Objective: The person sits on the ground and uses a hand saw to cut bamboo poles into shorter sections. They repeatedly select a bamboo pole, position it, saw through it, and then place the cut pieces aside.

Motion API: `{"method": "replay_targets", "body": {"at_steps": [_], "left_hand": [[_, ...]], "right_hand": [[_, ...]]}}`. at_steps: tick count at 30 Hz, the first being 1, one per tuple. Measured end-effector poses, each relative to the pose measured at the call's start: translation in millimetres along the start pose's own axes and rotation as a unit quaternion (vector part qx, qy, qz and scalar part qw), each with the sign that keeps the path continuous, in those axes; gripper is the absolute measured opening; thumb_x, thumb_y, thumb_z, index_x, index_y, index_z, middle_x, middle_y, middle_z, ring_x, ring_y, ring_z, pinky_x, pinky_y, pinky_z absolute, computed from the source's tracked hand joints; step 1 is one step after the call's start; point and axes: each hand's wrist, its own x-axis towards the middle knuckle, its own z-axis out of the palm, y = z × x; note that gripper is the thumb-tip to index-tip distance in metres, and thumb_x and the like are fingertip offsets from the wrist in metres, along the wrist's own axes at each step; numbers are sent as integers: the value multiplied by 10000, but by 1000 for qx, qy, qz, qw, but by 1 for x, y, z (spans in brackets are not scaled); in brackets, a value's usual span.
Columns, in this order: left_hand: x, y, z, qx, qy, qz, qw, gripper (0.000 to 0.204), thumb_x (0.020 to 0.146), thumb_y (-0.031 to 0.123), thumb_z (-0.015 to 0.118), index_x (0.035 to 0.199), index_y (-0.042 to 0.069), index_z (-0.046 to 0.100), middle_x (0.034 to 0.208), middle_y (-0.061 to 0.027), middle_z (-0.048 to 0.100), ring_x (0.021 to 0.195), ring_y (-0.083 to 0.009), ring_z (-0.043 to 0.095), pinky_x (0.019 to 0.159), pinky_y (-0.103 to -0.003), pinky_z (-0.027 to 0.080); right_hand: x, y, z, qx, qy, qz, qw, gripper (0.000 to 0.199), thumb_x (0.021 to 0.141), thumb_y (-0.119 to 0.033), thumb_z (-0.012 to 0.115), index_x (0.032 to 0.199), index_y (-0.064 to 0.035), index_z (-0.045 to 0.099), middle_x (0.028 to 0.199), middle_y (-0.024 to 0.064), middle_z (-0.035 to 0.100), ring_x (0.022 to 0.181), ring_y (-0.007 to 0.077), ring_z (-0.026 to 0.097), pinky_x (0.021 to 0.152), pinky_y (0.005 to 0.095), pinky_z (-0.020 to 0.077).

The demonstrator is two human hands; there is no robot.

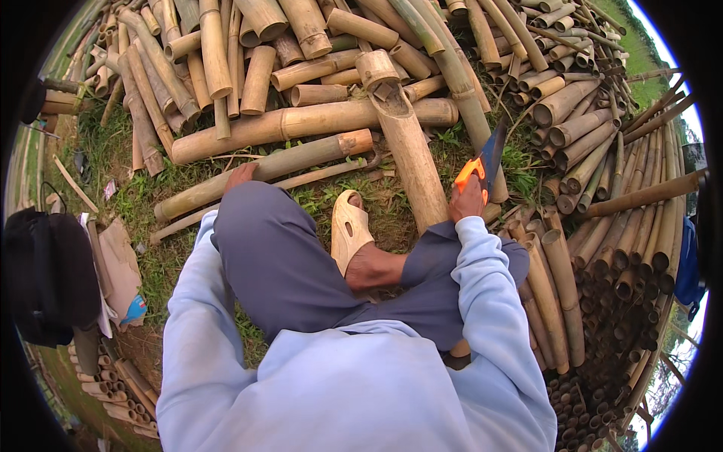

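In my right hand [468, 200] is a hand saw [491, 157], held by its orange handle with the dark blade pointing up and away, near my right knee. My left hand [241, 175], partly hidden behind my left knee, is closed over a bamboo pole [297, 163] lying on the grass. That pole's sawn end sits beside a thick bamboo post [410, 162] with a notch cut near its top, which slants between my legs and the pile. A thin bamboo strip [320, 172] runs along the near side of the held pole.
A large heap of cut bamboo [301, 71] lies ahead. More stacked bamboo [580, 135] fills the right side, with upright tubes [553, 294] close to my right knee. A black bag [45, 271] and torn cardboard [120, 264] are at left. My sandal [350, 230] is on the grass.
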Motion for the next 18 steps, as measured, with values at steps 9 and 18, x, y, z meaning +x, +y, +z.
{"method": "replay_targets", "body": {"at_steps": [9, 18], "left_hand": [[21, 37, -11, 83, 63, 31, 994, 880, 710, 349, 788, 1460, 37, 451, 1481, -184, 482, 1414, -361, 414, 1202, -483, 293], [27, 12, -27, 185, -76, 53, 978, 752, 650, 239, 804, 1318, 19, 538, 1338, -178, 556, 1315, -351, 496, 1153, -448, 345]], "right_hand": [[-14, 8, -25, 42, 33, 6, 999, 631, 793, -161, 848, 1351, -45, 577, 1212, 140, 585, 944, 273, 659, 854, 400, 557], [-25, -36, -28, 141, 90, -37, 985, 627, 861, -33, 766, 1434, -5, 512, 1328, 174, 546, 954, 250, 643, 858, 369, 550]]}}
